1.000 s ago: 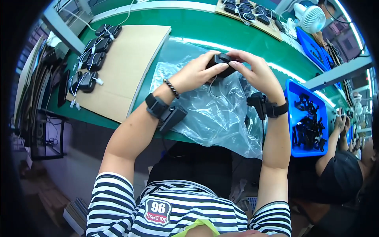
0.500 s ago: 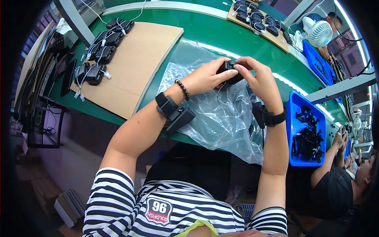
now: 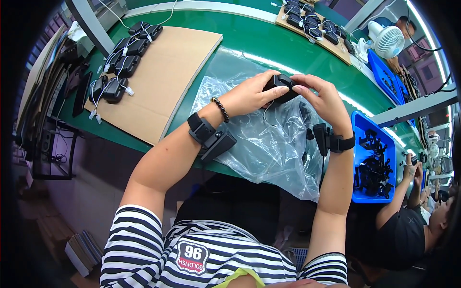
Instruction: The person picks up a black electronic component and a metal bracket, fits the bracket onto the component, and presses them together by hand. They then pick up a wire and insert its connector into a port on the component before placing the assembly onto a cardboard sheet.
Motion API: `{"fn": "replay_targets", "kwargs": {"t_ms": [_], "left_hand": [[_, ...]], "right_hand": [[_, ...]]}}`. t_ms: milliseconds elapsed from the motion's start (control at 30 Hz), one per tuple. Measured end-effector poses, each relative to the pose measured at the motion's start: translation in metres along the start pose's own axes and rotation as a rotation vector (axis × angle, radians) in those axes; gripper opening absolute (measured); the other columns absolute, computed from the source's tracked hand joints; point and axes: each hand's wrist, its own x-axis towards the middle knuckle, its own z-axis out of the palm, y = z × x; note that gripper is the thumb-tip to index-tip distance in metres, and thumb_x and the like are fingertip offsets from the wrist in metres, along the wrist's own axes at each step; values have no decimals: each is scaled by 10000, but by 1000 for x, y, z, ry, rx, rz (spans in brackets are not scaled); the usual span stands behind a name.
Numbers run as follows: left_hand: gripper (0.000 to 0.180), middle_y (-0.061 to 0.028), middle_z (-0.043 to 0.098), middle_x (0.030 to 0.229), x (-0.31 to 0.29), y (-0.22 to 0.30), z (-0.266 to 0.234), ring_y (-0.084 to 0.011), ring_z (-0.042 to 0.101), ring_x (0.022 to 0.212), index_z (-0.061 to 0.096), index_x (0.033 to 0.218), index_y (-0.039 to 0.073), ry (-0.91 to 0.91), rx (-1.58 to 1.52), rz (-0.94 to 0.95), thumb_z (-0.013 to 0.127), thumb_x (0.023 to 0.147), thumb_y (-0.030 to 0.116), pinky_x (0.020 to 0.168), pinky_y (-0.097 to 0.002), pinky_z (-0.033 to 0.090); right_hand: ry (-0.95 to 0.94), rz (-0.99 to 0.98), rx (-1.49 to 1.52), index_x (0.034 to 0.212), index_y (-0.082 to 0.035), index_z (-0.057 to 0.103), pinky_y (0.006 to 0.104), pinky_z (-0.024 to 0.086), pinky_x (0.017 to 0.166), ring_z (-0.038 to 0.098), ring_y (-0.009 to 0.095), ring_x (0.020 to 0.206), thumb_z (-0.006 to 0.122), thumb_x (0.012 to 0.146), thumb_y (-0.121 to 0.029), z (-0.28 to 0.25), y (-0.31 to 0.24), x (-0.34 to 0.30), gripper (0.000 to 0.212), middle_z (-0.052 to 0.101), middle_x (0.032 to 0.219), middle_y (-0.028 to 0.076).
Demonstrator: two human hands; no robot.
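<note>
A small black plastic box (image 3: 284,82) with a white cable is held over a clear plastic bag (image 3: 249,139) on the green table. My left hand (image 3: 261,91) grips the box from its left side, thumb across the near face. At its right edge, my right hand (image 3: 317,92) has thumb and fingers closed on the box's corner. The cable (image 3: 267,115) hangs below it, ending on the bag. Dark parts inside the bag show dimly near my right wrist. The box's underside is hidden by my fingers.
A cardboard sheet (image 3: 168,72) at left bears several black boxes (image 3: 127,66) with white cables. On the right stands a blue bin (image 3: 353,163) of black parts. More boxes sit on a far board (image 3: 317,24), near a fan (image 3: 387,41). A co-worker (image 3: 408,225) is at far right.
My right hand has shifted slightly right along the box, its wrist turning outward. My left hand stays nearly still on the box.
</note>
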Motion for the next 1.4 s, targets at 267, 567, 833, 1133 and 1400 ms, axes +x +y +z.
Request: {"fn": "replay_targets", "kwargs": {"t_ms": [267,567,833,1133,1400], "left_hand": [[511,-38,606,940,-1,-2,4,-89,584,761,476,1407,59,43,128,125,609,1030,378,650,-264,495],[501,-40,612,951,-3,-2,2,-91,591,755,484,1389,58,58,-19,23,610,1029,382,657,-262,501],[593,-139,625,999,-2,2,2,-181,611,775,483,1364,-18,30,126,191,591,1016,450,699,-325,510],[500,-43,616,950,0,-3,6,-96,597,767,471,1392,38,50,165,158,590,1040,373,686,-260,515],[519,-62,623,1007,-6,2,-2,-97,614,823,459,1416,36,-24,20,19,583,1044,375,708,-269,538]], "right_hand": [[128,33,-265,1134,14,666,339,530,808,688,248,895,670,964,-152,22,-23,5,237,703,966,143],[129,-108,-180,1128,19,661,337,524,796,681,263,898,650,974,-162,18,-11,4,238,682,978,163],[23,-30,64,1107,23,660,359,525,800,681,302,906,653,969,-159,2,-8,-2,228,686,1009,171],[113,22,-214,1101,18,657,353,521,788,677,294,895,646,974,-164,18,-22,2,222,674,982,173],[73,-89,2,1076,19,638,356,509,758,663,304,884,641,974,-177,18,-5,2,221,663,1008,174]]}}
